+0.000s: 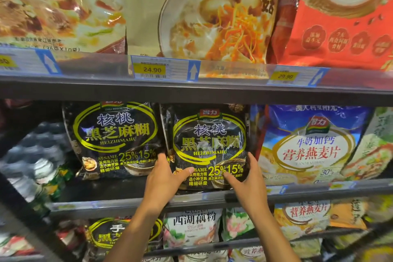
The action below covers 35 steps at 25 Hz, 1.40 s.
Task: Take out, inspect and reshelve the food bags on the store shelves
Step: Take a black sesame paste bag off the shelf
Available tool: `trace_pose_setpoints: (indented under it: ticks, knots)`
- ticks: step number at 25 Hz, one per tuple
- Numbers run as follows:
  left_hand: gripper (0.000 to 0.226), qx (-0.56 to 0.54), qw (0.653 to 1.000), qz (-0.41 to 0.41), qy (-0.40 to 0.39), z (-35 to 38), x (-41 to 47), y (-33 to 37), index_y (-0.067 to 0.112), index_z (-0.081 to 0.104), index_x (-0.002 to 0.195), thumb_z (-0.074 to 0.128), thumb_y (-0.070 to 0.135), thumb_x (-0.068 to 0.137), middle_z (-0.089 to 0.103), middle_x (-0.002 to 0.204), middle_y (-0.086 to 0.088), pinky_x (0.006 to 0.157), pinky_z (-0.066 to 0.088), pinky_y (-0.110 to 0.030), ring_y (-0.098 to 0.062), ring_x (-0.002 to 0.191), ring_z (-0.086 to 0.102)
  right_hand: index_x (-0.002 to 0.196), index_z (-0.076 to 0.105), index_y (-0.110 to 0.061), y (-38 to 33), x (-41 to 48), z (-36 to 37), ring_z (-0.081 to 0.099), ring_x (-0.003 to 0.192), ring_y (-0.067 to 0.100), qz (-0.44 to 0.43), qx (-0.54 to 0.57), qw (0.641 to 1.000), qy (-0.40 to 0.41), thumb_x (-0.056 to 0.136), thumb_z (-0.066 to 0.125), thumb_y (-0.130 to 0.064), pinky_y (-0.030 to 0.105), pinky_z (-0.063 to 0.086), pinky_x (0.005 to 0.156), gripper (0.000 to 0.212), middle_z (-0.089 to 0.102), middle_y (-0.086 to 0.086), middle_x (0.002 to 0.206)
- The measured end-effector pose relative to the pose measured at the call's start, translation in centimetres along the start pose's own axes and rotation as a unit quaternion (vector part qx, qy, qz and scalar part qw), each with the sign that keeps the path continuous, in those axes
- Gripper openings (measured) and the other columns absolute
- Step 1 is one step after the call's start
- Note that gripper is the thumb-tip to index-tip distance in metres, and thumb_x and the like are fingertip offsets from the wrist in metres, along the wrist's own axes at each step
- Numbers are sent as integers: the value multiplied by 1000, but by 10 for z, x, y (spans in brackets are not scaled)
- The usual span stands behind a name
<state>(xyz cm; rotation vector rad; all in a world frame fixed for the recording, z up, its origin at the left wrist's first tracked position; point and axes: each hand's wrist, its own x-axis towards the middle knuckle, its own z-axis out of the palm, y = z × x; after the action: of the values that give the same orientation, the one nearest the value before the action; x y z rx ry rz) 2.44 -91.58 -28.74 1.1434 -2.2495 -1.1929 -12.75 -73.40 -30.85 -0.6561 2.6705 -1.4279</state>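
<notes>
A black sesame paste bag [209, 142] with yellow lettering stands upright on the middle shelf [119, 194]. My left hand [164, 178] grips its lower left edge, thumb across the front. My right hand [246, 178] grips its lower right edge, thumb on the front too. A second, identical black bag [114, 138] stands just to the left, slightly further back. A blue and yellow oat bag [308, 144] stands right beside the held bag.
The upper shelf carries a beige soup bag [197, 13], a red bag [340, 19] and price tags [152, 69] on its rail. Bottles [40, 168] lie at the far left of the middle shelf. Several more bags fill the lower shelf [191, 227].
</notes>
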Motion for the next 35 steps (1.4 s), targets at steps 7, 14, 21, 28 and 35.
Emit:
trace_pose_setpoints:
  ticks: [7, 14, 21, 28, 35]
  knots:
    - [62, -37, 999, 6, 19, -6, -4, 4, 19, 43, 114, 81, 56, 81, 57, 141, -9, 85, 42, -38, -33, 132, 55, 160, 33, -22, -5, 2, -5, 43, 143, 14, 29, 135, 990, -22, 86, 84, -25, 31, 35, 116, 89, 47, -2, 155]
    - [77, -67, 997, 2, 39, -17, 2, 11, 13, 47, 123, 76, 67, 78, 59, 121, -4, 90, 52, -46, -31, 118, 59, 156, 37, -25, -18, 3, -15, 45, 141, 11, 17, 233, 972, -27, 90, 79, -19, 35, 36, 119, 78, 49, -7, 150]
    - [114, -117, 992, 41, 31, -22, -14, 13, 17, 35, 157, 74, 79, 69, 44, 161, -3, 115, 42, -52, -28, 146, 44, 151, 44, -28, -19, -5, -31, 47, 137, 9, -10, 283, 959, -27, 92, 76, -13, 29, 38, 111, 69, 52, -7, 144]
    - [108, -218, 974, 59, 6, -17, -53, 3, 38, 45, 145, 75, 88, 55, 54, 145, 14, 108, 44, -48, -18, 137, 49, 144, 51, -23, -3, -35, -43, 58, 120, -7, -6, 298, 953, -47, 91, 76, -7, 14, 46, 98, 61, 60, -4, 137]
    - [93, -266, 963, 31, -26, -17, -103, -5, 42, 55, 131, 81, 85, 53, 66, 134, 7, 110, 47, -51, -20, 125, 61, 144, 52, -29, 16, -69, -64, 58, 122, 0, 0, 305, 949, -82, 90, 79, -15, 16, 47, 93, 62, 61, -6, 131]
